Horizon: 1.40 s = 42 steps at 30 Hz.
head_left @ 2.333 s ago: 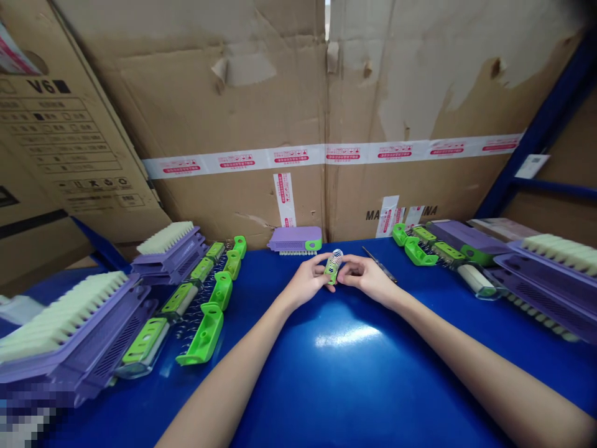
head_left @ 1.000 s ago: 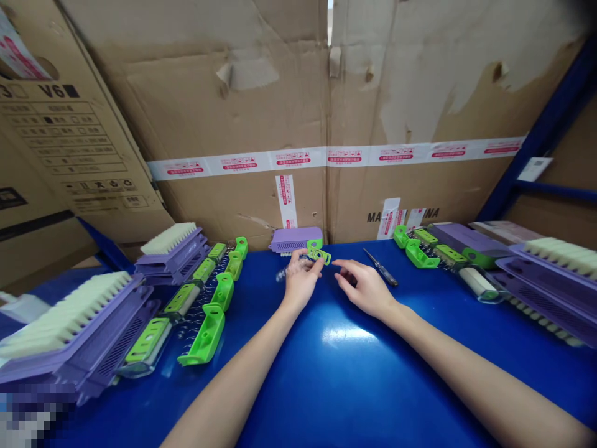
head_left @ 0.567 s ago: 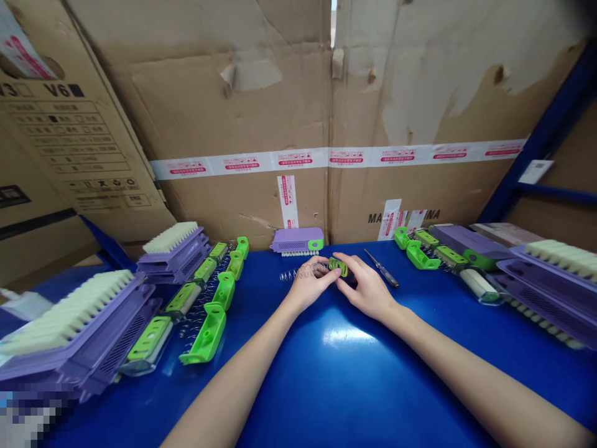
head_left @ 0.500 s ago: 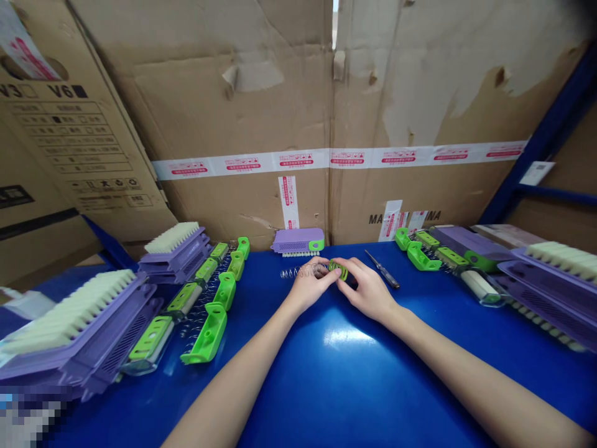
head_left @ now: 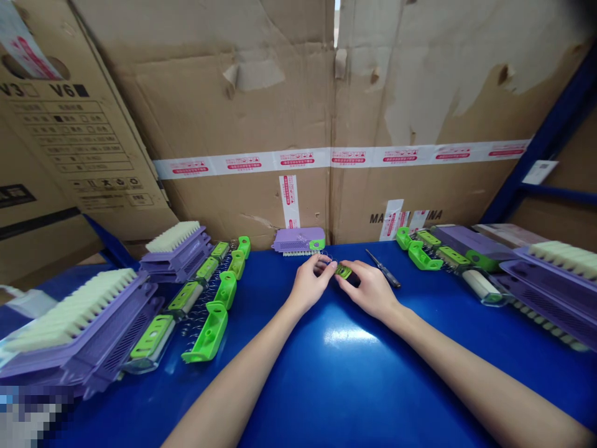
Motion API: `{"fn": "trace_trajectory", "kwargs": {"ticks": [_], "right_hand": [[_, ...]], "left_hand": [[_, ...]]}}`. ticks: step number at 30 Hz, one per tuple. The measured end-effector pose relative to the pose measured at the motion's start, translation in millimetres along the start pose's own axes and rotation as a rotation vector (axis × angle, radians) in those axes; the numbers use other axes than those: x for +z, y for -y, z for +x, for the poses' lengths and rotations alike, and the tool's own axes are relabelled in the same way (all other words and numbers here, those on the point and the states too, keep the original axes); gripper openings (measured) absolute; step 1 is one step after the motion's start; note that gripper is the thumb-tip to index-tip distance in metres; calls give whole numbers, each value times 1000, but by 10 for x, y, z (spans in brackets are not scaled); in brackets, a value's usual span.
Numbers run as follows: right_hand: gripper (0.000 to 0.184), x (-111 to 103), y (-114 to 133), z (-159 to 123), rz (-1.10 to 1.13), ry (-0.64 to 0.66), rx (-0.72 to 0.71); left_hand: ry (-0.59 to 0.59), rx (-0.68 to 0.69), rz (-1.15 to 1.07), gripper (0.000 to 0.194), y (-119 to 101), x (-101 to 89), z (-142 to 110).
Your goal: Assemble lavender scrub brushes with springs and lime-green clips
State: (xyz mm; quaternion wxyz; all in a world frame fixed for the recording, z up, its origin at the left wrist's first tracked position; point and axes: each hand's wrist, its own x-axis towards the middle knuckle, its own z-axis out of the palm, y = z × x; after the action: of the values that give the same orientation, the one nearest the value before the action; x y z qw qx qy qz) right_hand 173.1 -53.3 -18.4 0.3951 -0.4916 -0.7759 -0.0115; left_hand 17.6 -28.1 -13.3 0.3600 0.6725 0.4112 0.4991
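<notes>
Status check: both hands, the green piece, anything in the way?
Right hand gripping small green piece. Left hand close by it, grip partly hidden. Screwdriver lying beside right hand, not between hands; purple brush behind.

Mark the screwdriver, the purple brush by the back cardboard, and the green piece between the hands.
Screwdriver [head_left: 388,275], head view: its handle.
Purple brush [head_left: 293,238], head view: its body.
Green piece [head_left: 344,271], head view: its exposed face.

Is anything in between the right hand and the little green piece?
Nothing that I can see. The right hand has its fingers on the green piece. The thin tool lies past that hand, not between them.
</notes>
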Motion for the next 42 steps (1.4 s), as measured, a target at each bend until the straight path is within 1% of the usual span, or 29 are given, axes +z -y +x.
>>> {"fn": "trace_trajectory", "kwargs": {"ticks": [4, 7, 11, 13, 16, 23, 26, 29, 32, 35, 39, 42], "right_hand": [[33, -2, 12, -2, 14, 3, 1], [35, -12, 33, -8, 20, 48, -2], [38, -25, 54, -15, 9, 115, 11], [38, -28, 57, -16, 6, 124, 14], [36, -33, 61, -16, -3, 133, 6], [34, -59, 85, -11, -25, 151, -11], [33, -58, 82, -14, -29, 147, -23], [32, -56, 77, -18, -36, 149, -30], [33, -62, 82, -20, -49, 161, -34], [33, -72, 91, -17, -63, 176, -34], [31, -79, 96, -13, -72, 191, -45], [29, -80, 94, -9, -82, 202, -59]], "left_hand": [[-44, 64, 7, 19, -33, 0, -4], [-78, 82, 5, 17, -51, -6, -5], [-197, 59, 34, 14, -51, -29, -5], [-255, 49, 47, 14, -43, -44, -1], [-305, 46, 73, 14, -20, -65, 13], [-456, 65, 208, 13, 63, -130, 67], [-515, 18, 224, 20, 98, -154, 88], [-513, -23, 203, 38, 119, -162, 100], [-460, -40, 172, 50, 116, -158, 98], [-420, -27, 196, 55, 92, -152, 88], [-442, -33, 234, 57, 69, -151, 81], [-456, -50, 240, 62, 60, -154, 82]]}}
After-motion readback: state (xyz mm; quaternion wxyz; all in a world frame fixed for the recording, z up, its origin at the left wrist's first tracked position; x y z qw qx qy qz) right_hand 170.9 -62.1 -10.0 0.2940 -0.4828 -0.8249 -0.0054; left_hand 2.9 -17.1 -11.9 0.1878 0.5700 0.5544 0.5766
